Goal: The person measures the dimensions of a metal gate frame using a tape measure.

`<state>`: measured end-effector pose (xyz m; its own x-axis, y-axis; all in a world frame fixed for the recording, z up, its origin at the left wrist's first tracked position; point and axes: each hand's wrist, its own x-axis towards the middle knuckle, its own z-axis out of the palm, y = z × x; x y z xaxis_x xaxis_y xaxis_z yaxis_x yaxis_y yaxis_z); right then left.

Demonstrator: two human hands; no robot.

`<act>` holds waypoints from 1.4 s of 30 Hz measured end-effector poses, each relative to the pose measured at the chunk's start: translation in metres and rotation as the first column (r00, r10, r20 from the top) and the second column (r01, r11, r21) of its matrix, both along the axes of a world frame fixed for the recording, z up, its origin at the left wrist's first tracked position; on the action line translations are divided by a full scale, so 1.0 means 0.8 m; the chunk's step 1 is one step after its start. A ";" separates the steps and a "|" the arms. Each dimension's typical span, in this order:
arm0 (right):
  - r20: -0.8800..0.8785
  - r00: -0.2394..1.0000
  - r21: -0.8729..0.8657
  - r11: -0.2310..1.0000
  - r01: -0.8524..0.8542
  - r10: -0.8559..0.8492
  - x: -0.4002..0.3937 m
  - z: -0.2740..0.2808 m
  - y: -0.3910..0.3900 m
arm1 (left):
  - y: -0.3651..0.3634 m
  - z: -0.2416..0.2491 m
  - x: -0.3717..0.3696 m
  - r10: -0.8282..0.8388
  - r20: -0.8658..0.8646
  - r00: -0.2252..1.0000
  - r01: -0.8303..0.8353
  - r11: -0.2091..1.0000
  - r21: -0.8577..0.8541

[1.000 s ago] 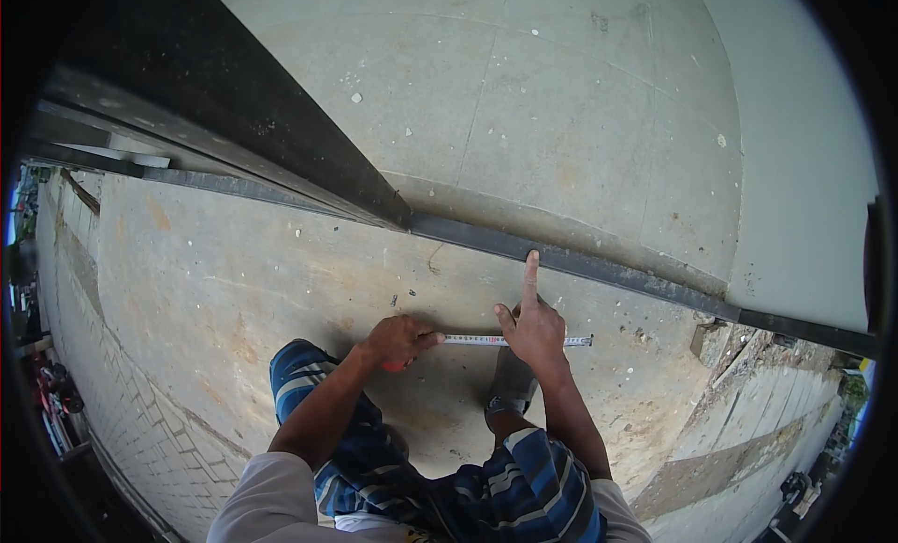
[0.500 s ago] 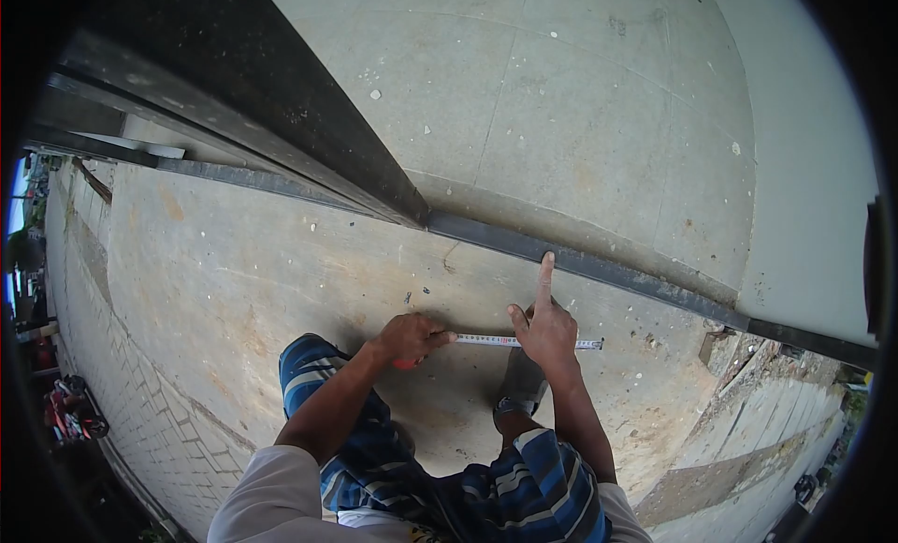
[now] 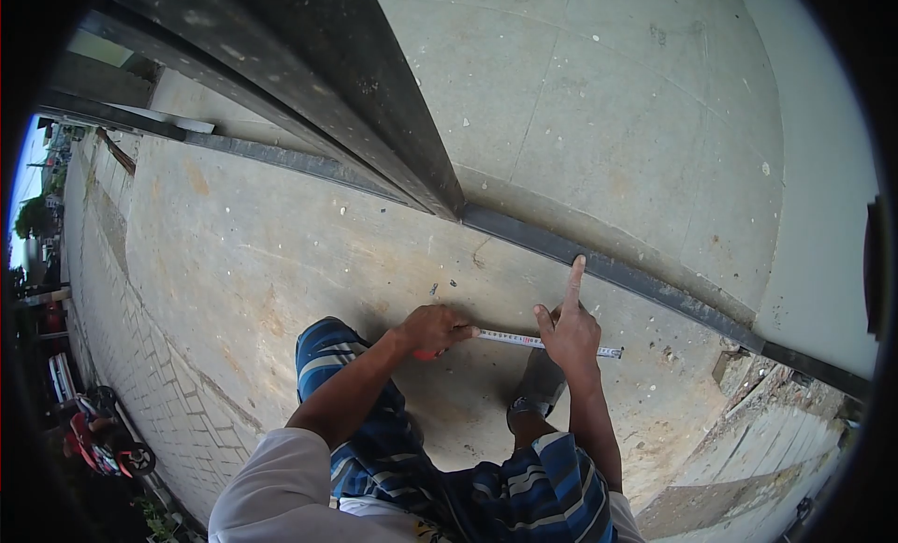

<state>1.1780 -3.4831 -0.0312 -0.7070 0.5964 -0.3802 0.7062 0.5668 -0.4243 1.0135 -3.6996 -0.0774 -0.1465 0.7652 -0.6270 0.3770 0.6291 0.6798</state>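
Observation:
My left hand [image 3: 436, 331] is closed around a tape measure, whose red case [image 3: 427, 354] shows partly beneath the palm. Its white blade [image 3: 507, 336] runs out to the right and passes at the curled fingers of my right hand [image 3: 572, 339], with the end sticking out past that hand. The index finger of my right hand stretches forward, its tip at the dark metal rail [image 3: 617, 274] on the floor. The thumb stands apart. The other fingers are bent and mostly hidden where they meet the blade.
A dark metal post [image 3: 374, 94] rises from the rail at upper left. Tiled floor [image 3: 645, 122] lies beyond the rail, rough concrete [image 3: 271, 253] on this side. Broken concrete [image 3: 739, 370] edges the right. Brick paving [image 3: 178, 375] and a red motorcycle [image 3: 103, 440] are at left.
The whole view has shifted, so the post, rail and hands appear further right. Both hands keep the same pose, with the index finger still at the rail and the blade extended.

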 end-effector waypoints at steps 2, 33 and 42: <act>0.001 1.000 -0.004 1.000 0.001 -0.001 0.000 -0.001 0.000 | 0.002 0.003 0.000 -0.005 -0.027 1.000 0.004 1.000 -0.004; -0.210 0.972 -0.027 0.994 0.104 -0.108 0.009 0.009 0.009 | 0.006 -0.007 0.005 0.016 0.044 0.999 -0.014 0.999 -0.040; -0.311 0.889 -0.125 0.941 0.313 -0.337 0.041 0.010 0.028 | 0.004 -0.019 0.005 0.043 0.054 0.998 -0.043 0.999 -0.017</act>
<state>1.2112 -3.4604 -0.0231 -0.5686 0.7947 -0.2127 0.6630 0.2896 -0.6903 1.0176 -3.6965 -0.0930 -0.1444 0.7488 -0.6469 0.3121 0.6548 0.6883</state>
